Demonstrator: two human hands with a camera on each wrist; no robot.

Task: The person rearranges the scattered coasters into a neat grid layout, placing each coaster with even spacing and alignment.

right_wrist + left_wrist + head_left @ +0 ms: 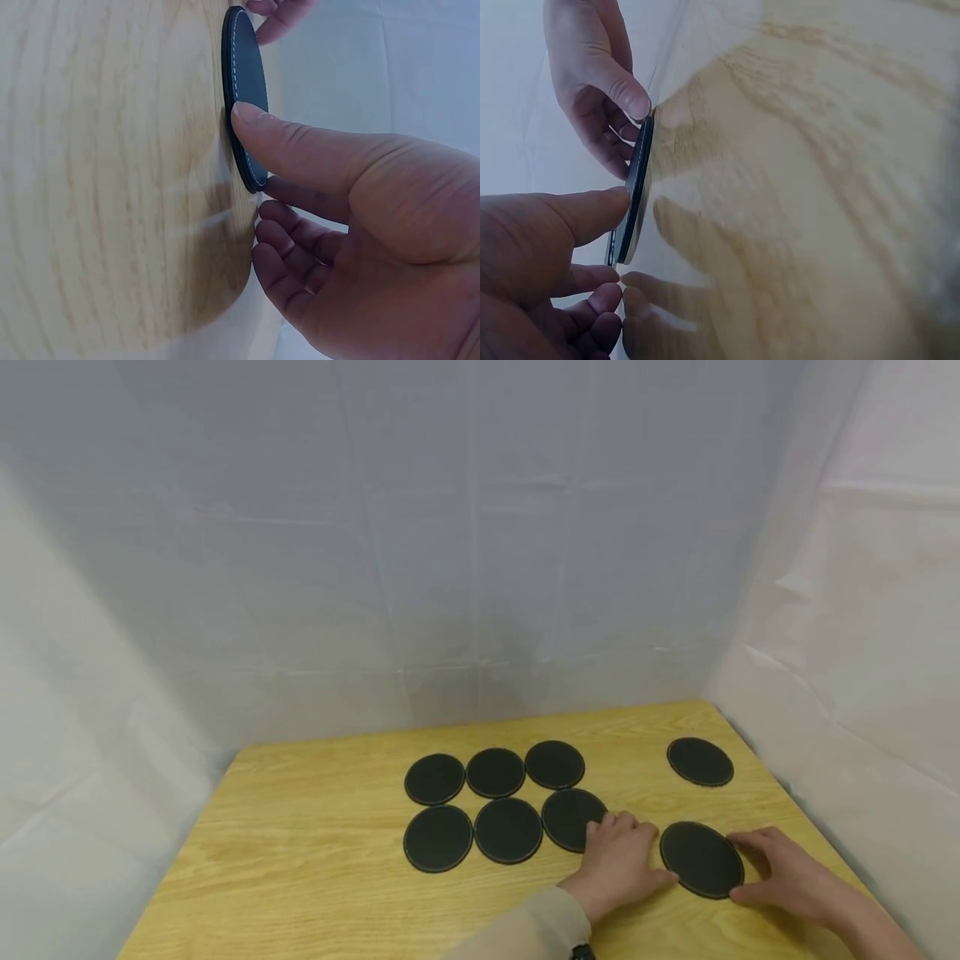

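White plastic sheeting (480, 543) is hung behind and beside a pale wooden tabletop (300, 852), on which six round black stitched leather coasters (497, 772) are laid in two rows of three. A seventh coaster (701, 858) lies flat near the table's right front edge, flanked by both hands: the left hand (618, 860) is rested beside it with its thumb touching the rim, while the right hand (783, 872) is set at the opposite rim with relaxed, slightly bent fingers; nothing is lifted. The step is judged to be taking hold of this coaster; next a pinch under its thin rim seems called for. An eighth coaster (700, 761) is left alone further back. Open wood is available left of the rows.
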